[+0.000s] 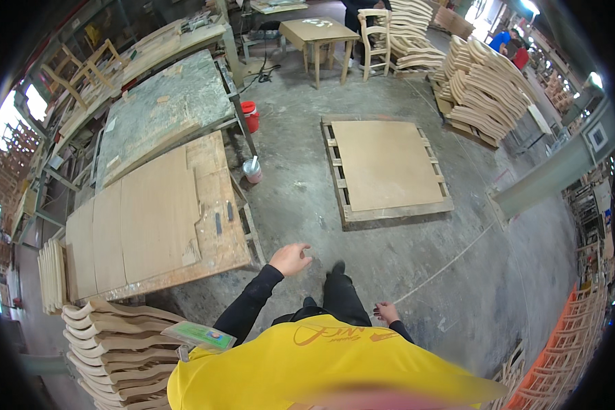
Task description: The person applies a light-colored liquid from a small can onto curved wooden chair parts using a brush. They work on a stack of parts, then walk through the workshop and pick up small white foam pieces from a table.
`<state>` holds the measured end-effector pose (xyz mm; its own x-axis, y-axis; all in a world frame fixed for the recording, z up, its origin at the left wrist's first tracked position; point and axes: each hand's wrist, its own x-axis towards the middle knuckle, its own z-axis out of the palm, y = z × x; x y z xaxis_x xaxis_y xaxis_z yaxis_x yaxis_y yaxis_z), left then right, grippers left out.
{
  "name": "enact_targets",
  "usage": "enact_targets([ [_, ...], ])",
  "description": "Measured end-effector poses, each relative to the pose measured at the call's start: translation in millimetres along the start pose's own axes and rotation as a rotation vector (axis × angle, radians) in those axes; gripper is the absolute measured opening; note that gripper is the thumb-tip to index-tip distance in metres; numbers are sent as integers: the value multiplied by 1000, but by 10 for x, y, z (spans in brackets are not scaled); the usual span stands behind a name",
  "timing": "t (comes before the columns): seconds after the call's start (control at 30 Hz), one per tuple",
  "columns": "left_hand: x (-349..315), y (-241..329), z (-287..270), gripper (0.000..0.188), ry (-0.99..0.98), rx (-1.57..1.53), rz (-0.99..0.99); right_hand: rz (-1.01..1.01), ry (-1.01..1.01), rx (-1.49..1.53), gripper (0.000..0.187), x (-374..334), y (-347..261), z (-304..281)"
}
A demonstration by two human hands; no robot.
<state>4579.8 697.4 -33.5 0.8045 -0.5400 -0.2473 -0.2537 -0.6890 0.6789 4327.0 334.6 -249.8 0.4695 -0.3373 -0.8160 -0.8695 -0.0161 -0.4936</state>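
My left hand (292, 260) is held out over the concrete floor, just right of a wooden workbench (225, 253). Its fingers are loosely bent and apart, with nothing in them. Pale boards (154, 198) lie side by side on that bench, and two small dark blocks (219, 223) rest near its right edge. My right hand (387, 312) hangs low beside my right leg, its fingers loose and apart, touching nothing. Ahead, a flat tan sheet (386, 164) covers most of a wooden pallet (389, 217) on the floor.
Curved wooden parts (116, 348) are stacked beside me at lower left. A white bucket (253, 171) and a red bucket (250, 116) stand by the benches. Farther off are a table (318, 31), a chair frame (376, 44) and more stacks (485, 89). A metal post (553, 174) rises at right.
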Motion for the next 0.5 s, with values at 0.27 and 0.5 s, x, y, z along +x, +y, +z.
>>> enact_targets([
  [0.27,1716,-925,-537,50,-81,219,-166,-13,-77,-116,27,1554,-1882,20],
  [0.5,3077,-1351,-1594,50,-17,-18,-421,-359,3,-663,31,3340,-4242,68],
])
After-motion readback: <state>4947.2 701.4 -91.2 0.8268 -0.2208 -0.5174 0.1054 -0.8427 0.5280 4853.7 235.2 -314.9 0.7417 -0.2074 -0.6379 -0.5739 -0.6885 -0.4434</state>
